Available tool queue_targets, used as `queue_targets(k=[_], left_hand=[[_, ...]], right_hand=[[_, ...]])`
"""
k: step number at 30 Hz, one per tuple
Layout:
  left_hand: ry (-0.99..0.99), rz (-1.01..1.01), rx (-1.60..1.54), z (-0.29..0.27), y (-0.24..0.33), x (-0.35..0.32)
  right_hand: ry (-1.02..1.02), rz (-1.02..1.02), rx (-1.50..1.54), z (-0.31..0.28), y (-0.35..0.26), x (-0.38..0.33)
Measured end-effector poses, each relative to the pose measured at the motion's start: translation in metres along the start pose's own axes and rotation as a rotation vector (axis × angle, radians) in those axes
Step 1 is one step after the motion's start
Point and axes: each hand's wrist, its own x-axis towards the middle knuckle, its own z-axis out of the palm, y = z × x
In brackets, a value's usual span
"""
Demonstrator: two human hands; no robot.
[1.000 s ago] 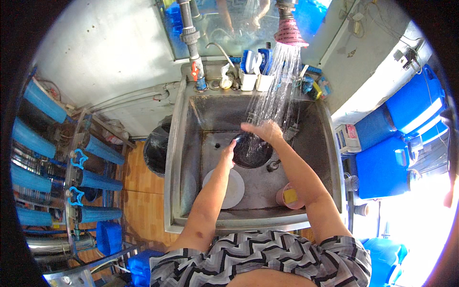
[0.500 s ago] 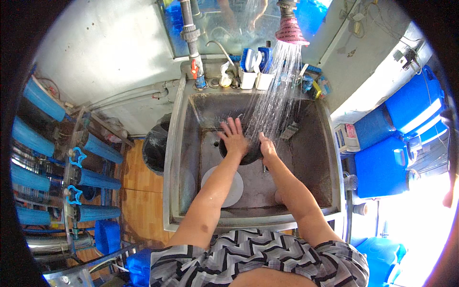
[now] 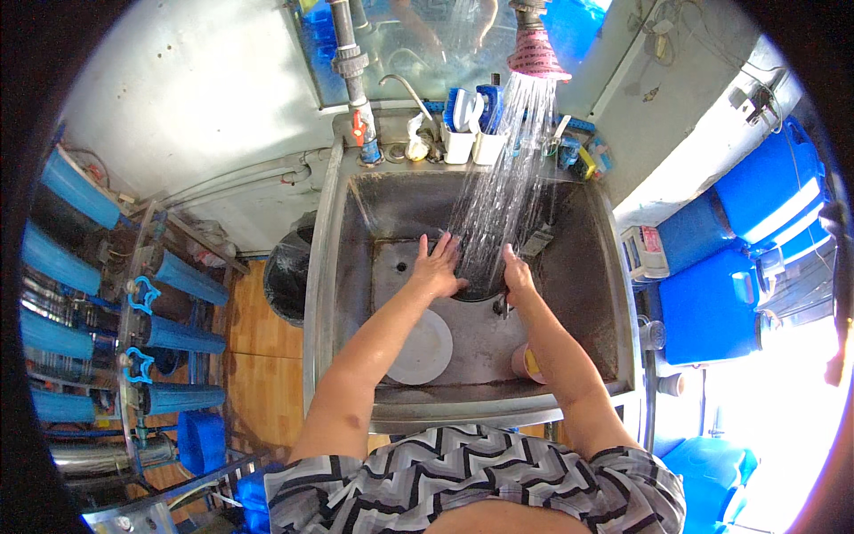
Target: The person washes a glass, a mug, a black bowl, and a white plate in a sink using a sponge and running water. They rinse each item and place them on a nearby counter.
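Water pours from a pink-wrapped spout (image 3: 537,55) into the metal sink (image 3: 391,415). Beneath the stream is a round dark pan (image 3: 483,292), partly hidden by water and hands. My right hand (image 3: 518,279) is closed at the pan's right side, by what looks like its handle; the fingers are partly hidden. My left hand (image 3: 436,269) has its fingers spread at the pan's left edge and holds nothing. Closer to me, a white plate (image 3: 423,351) lies on the sink floor. A pinkish cup (image 3: 523,365) with something yellow in it is partly behind my right forearm.
Along the back ledge stand a small curved faucet (image 3: 405,92), white holders (image 3: 459,147) with blue-and-white brushes, and a pipe with a red valve handle (image 3: 358,127). A black-lined bin (image 3: 289,276) is left of the sink. Blue jugs (image 3: 709,307) stand at the right, blue filter housings (image 3: 182,331) at the left.
The pan has turned or shifted slightly right with my right hand. My left hand has moved down along its left edge. More of the plate and cup shows now.
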Motion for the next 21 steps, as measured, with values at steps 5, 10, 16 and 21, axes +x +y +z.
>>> queue_targets(k=[5, 10, 16, 21], left_hand=[[0.025, 0.068, -0.391, 0.018, 0.038, 0.034], [-0.008, 0.270, -0.622, 0.022, 0.039, 0.013], [0.231, 0.478, -0.770, 0.025, 0.024, -0.004], [0.253, 0.416, -0.734, 0.036, 0.028, 0.008]], right_hand=[[0.154, -0.092, -0.096, 0.024, 0.005, -0.001], [0.257, -0.131, -0.007, 0.015, -0.016, -0.015], [0.281, -0.164, -0.116, 0.013, -0.003, -0.003], [0.384, -0.101, -0.170, 0.021, -0.007, -0.012]])
